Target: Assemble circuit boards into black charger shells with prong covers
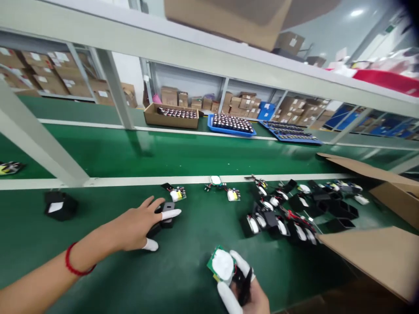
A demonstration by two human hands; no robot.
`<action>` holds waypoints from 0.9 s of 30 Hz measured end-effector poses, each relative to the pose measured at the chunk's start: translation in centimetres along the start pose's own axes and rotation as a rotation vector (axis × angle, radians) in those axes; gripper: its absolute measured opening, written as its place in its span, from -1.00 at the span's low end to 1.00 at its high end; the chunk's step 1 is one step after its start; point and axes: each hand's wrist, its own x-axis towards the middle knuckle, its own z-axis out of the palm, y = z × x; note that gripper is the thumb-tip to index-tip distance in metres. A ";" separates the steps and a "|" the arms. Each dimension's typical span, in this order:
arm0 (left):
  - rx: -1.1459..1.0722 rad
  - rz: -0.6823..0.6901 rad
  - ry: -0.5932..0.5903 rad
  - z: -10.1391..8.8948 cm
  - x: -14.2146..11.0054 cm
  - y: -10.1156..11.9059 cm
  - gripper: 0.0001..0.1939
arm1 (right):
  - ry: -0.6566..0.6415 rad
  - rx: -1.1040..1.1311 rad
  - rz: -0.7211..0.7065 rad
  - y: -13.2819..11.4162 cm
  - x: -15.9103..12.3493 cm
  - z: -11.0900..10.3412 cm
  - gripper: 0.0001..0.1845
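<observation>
My left hand (pixel 139 226) reaches out over the green belt, fingers curled round a small black housing (pixel 167 213), with white finger cots on the index finger and thumb. My right hand (pixel 240 288), low at the frame's bottom edge, also wears white finger cots and grips a green circuit board with a white round dome (pixel 221 264) together with a black part. Two more loose boards with wires (pixel 178 193) (pixel 229 192) lie just beyond my left hand.
A heap of black housings and wired boards (pixel 288 213) lies to the right. A cardboard flap (pixel 376 257) juts in at the lower right. One black housing (pixel 59 205) sits at left. Trays of parts (pixel 231 124) line the far belt behind a white frame post (pixel 39 148).
</observation>
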 end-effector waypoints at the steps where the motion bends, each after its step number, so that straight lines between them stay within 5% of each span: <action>1: 0.011 -0.010 -0.003 -0.5 -0.1 0.0 -0.07 | -0.005 -0.030 -0.013 -0.3 0.5 0.6 -0.31; 5: 0.160 0.123 0.145 -1.2 0.9 1.4 -0.17 | -0.049 -0.162 -0.062 -1.0 2.0 2.6 -0.36; 8: 0.230 0.230 0.097 -0.7 2.9 2.8 -0.43 | -0.077 -0.194 -0.080 -1.3 2.7 3.5 -0.40; 12: 0.128 0.277 0.110 -0.6 4.6 3.4 -0.67 | -0.084 -0.233 -0.086 -2.1 3.9 3.3 -0.37; 15: -0.027 0.284 0.150 -0.2 4.2 3.9 -0.60 | -0.062 -0.303 -0.107 -3.2 4.8 2.0 -0.38; 19: -0.888 0.234 0.165 3.1 3.2 5.9 -0.23 | 0.001 -0.311 -0.133 -4.8 5.0 0.1 -0.30; 21: -1.310 0.210 0.125 5.6 2.9 6.9 -0.21 | 0.018 -0.255 -0.154 -5.3 4.8 -0.5 -0.29; 23: -1.346 0.237 0.145 7.6 2.8 7.4 -0.34 | 0.007 -0.222 -0.174 -5.6 4.8 -0.9 -0.35; 27: -0.984 0.267 0.220 9.5 2.8 7.0 -0.42 | -0.165 -0.242 -0.303 -5.9 5.0 -1.4 -0.42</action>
